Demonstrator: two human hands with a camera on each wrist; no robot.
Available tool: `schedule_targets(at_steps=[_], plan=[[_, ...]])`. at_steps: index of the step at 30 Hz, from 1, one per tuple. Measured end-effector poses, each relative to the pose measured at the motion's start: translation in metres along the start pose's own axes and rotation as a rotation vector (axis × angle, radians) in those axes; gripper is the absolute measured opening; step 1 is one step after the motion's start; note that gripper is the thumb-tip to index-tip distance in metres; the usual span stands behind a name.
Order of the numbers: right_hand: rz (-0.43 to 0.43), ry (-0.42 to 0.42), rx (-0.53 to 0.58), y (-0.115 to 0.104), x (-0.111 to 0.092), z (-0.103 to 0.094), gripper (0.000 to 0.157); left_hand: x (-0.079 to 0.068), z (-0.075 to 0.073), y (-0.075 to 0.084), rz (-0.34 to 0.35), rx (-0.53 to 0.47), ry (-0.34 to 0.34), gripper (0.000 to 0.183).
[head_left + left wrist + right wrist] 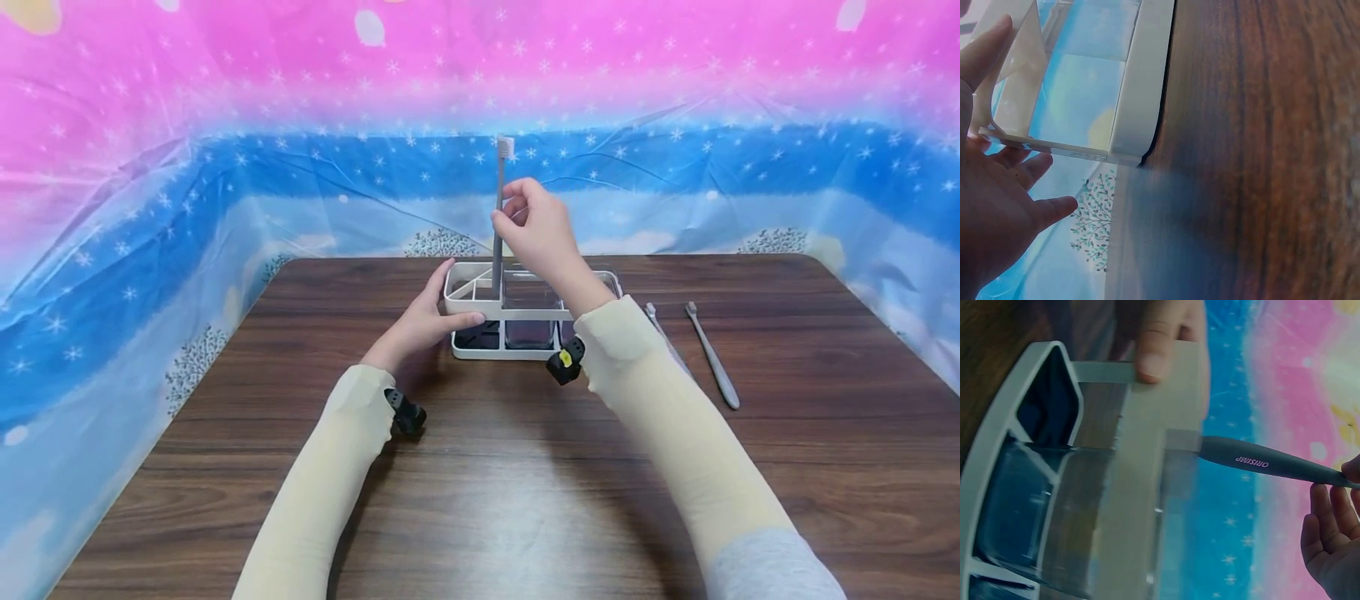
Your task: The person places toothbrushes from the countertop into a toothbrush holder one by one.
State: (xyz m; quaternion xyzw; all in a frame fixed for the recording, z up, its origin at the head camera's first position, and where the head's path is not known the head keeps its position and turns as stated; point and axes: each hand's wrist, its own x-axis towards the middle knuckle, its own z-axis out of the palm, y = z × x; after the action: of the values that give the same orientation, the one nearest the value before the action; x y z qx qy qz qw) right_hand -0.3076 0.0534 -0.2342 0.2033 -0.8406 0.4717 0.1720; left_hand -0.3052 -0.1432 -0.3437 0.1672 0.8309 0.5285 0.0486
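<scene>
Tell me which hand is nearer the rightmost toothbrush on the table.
Right. The right hand is above the rack, left of that toothbrush; the left hand is farther left, holding the rack's left end.

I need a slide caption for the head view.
Right hand holds a gray toothbrush upright at a white rack gripped by the left hand.

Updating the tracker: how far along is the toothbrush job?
Looks done: clear cup sits in the white holder. In hand: right hand pinches one toothbrush upright at the section beside the cup, not yet released. Remaining, presumably: two more toothbrushes lying on the table.
</scene>
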Motion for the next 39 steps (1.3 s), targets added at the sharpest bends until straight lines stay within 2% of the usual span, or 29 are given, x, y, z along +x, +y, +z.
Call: schedule_targets(at_steps=[4,8,13,19,29,39], plan=[[-0.009,-0.010,0.017,0.009,-0.003,0.012,0.028,0.000,0.001,-0.002,-0.006,-0.006,0.008,0.101],[-0.007,-0.054,0.014,0.016,-0.009,0.023,0.030,-0.002,0.002,-0.002,-0.003,-0.009,0.008,0.102],[-0.001,-0.113,-0.032,0.025,-0.015,0.033,0.036,-0.002,0.002,-0.002,0.002,-0.011,0.003,0.101],[-0.017,-0.132,-0.113,0.032,-0.019,0.043,0.039,-0.001,0.002,-0.002,-0.002,-0.018,0.000,0.101],[0.019,-0.153,-0.149,0.036,-0.020,0.048,0.038,-0.002,0.001,0.000,0.001,-0.014,-0.003,0.100],[0.008,-0.185,-0.214,0.035,-0.023,0.047,0.028,-0.002,0.001,-0.001,0.003,0.002,-0.005,0.100]])
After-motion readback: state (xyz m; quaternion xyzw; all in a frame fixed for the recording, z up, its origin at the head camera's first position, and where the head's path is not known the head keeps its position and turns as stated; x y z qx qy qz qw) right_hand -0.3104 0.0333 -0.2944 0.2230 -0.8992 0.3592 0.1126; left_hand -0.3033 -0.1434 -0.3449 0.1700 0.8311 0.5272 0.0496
